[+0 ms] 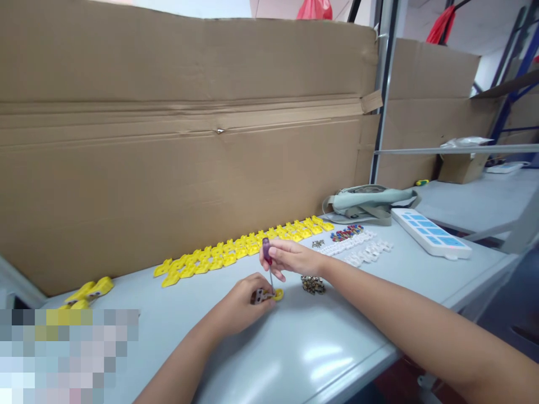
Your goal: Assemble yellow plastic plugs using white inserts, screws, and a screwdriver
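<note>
Purple screwdriver (pixel 266 250): near upright, handle at top, shaft directed down at the yellow part (pixel 278 294); landmark for places below.
Right hand (pixel 291 257): grasping the screwdriver by its handle.
Left hand (pixel 246 294): just left of the screwdriver tip, pinching a metal piece (pixel 260 296) between thumb and fingers.
Yellow part position: at the screwdriver tip, beside the left thumb; whether joined to the metal piece, cannot tell.
Metal heap (pixel 313 284): on the tabletop (pixel 168 322), near the screwdriver, to its right.
Yellow rows (pixel 227 252): beyond the screwdriver, extending to both sides of it, before the cardboard (pixel 189 174).
Small metal bits (pixel 318 243): right of the screwdriver, loose.
Red and blue pieces (pixel 347 233): farther right of the screwdriver.
White rows (pixel 370 253): right of the screwdriver.
Bag (pixel 370 197): beyond the screwdriver, well to the right.
White case (pixel 432 233): well right of the screwdriver, blue panels on top.
Yellow pile (pixel 90 290): well left of the screwdriver.
</note>
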`<action>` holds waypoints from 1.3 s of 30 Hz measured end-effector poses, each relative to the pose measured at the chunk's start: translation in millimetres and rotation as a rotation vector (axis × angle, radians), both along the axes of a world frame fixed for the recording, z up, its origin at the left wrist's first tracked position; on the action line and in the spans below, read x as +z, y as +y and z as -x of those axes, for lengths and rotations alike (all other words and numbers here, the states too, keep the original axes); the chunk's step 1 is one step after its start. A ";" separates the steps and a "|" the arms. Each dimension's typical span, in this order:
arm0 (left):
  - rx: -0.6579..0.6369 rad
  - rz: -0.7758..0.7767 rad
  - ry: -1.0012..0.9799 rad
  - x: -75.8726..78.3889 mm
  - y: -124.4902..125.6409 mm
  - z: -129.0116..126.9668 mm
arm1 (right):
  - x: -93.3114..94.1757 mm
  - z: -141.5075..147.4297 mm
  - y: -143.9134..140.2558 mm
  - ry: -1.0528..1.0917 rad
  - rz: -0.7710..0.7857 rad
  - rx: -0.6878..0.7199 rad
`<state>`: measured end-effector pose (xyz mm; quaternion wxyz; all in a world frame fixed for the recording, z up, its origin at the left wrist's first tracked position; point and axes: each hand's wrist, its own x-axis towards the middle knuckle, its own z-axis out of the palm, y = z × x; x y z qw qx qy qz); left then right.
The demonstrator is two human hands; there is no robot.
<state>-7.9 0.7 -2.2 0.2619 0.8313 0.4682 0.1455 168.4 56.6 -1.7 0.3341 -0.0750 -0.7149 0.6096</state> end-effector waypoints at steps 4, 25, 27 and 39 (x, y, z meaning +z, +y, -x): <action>0.027 0.039 -0.007 1.2 -1.2 -0.9 | -1.4 4.4 -4.4 0.025 0.057 -0.051; -0.035 0.035 -0.073 -5.8 3.5 -1.1 | -11.3 0.6 -14.7 -0.079 -0.078 -0.287; -0.040 0.039 -0.072 -3.8 2.7 -1.6 | -10.6 -1.5 -16.0 -0.135 -0.115 -0.263; -0.054 0.034 -0.110 -6.0 3.4 -0.3 | -16.4 -4.3 -19.5 -0.146 0.019 -0.302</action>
